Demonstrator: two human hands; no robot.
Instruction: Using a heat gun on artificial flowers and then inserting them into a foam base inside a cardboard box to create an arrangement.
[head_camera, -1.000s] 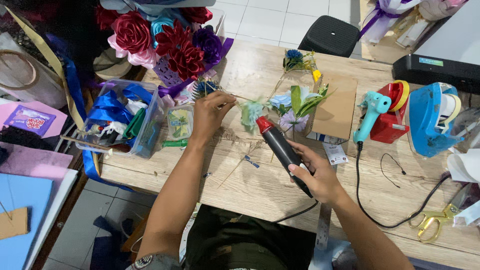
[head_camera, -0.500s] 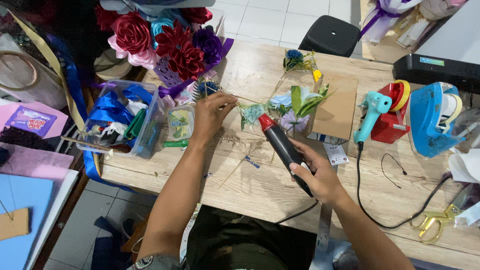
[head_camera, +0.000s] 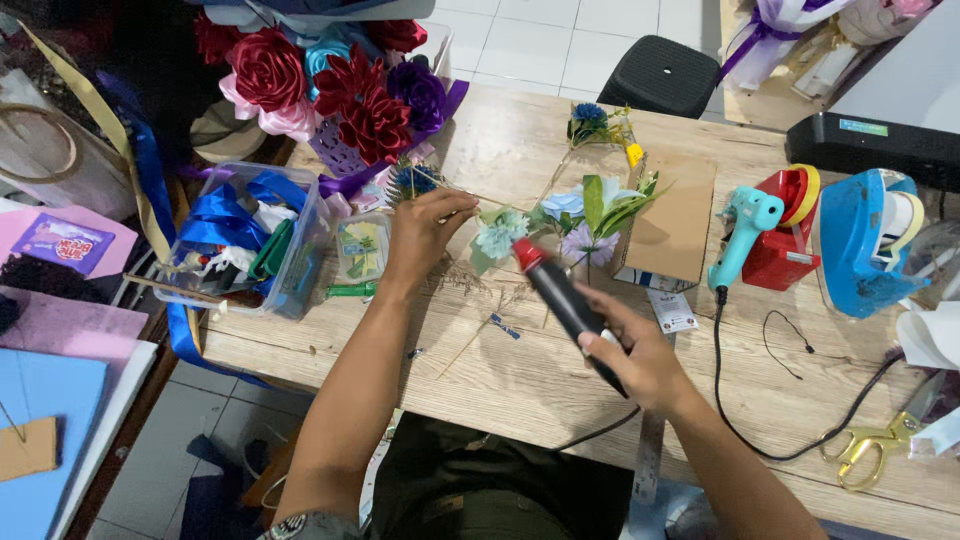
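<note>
Wooden tabletop (head_camera: 520, 380) lies under both hands. Left hand (head_camera: 425, 235) pinches a thin stem (head_camera: 470, 195) of the pale blue artificial flowers (head_camera: 560, 215) lying just beyond it. Right hand (head_camera: 635, 355) is wrapped around a black heat gun (head_camera: 560, 295), whose red tip points at those flowers.

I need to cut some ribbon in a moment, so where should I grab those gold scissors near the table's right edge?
Take the gold scissors by the finger loops, coming from the near table edge. The loops lie toward the person with bare wood around them, while the blades point away to the right, under white paper and beside the black cord.
</note>
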